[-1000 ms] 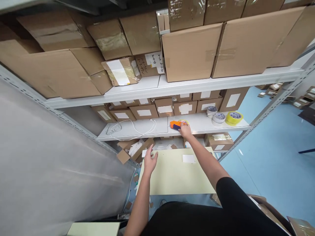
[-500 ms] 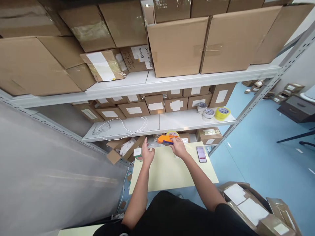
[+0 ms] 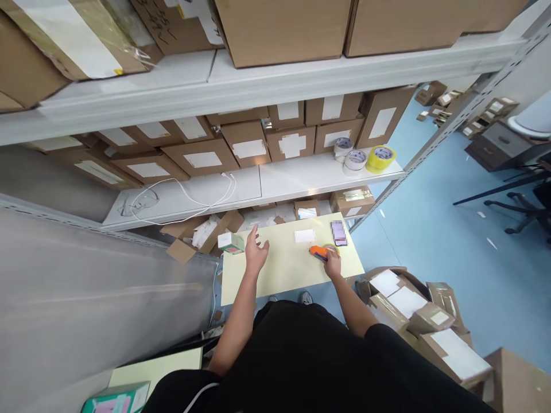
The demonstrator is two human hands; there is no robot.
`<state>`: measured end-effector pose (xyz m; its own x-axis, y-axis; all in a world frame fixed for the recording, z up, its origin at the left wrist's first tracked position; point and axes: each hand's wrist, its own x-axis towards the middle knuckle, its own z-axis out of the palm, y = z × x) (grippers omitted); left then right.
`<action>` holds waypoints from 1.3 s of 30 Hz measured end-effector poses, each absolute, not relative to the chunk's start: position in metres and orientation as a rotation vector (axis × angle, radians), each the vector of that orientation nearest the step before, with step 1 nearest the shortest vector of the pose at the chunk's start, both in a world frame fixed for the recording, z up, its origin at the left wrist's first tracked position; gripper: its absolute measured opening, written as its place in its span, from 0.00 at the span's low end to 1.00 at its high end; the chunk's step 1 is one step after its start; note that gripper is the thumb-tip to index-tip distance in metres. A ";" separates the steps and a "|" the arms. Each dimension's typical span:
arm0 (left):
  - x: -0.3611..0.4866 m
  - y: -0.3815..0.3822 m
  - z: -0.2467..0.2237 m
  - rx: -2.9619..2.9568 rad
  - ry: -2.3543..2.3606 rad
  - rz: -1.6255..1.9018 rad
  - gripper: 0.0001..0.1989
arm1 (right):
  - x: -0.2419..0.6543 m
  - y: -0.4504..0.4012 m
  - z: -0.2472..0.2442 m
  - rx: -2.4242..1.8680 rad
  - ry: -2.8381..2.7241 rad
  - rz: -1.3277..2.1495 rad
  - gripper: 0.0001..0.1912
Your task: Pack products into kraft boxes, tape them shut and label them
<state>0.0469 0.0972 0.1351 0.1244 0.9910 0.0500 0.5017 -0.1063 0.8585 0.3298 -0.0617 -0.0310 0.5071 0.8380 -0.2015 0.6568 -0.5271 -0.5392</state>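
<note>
My right hand (image 3: 333,266) is closed round an orange and blue tape dispenser (image 3: 318,251) with a yellow tape roll, low over the right part of the pale yellow table (image 3: 284,269). My left hand (image 3: 256,255) is raised over the table's left part, fingers apart, holding nothing. Just left of it stands a small white and green box (image 3: 231,242). A white label or card (image 3: 305,236) lies near the table's far edge. Behind the dispenser, a phone (image 3: 338,233) lies at the far right corner.
Shelves (image 3: 241,186) with cardboard boxes rise beyond the table, bearing a white cable (image 3: 189,198) and tape rolls (image 3: 380,159). An open carton (image 3: 202,235) sits at the far left. Boxes (image 3: 407,301) are piled on the floor at right.
The view has tilted down. My right hand has moved right and lower with the dispenser, towards the phone. The white label now shows fully. My left hand stays open.
</note>
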 end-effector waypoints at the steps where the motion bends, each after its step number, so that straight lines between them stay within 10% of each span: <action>1: 0.050 0.094 0.132 1.710 1.444 0.865 0.40 | 0.336 -0.064 -0.036 -2.393 -1.211 0.647 0.12; 39: 0.102 0.076 0.022 1.456 1.359 0.400 0.31 | 0.353 -0.056 -0.066 -2.559 -1.427 0.714 0.23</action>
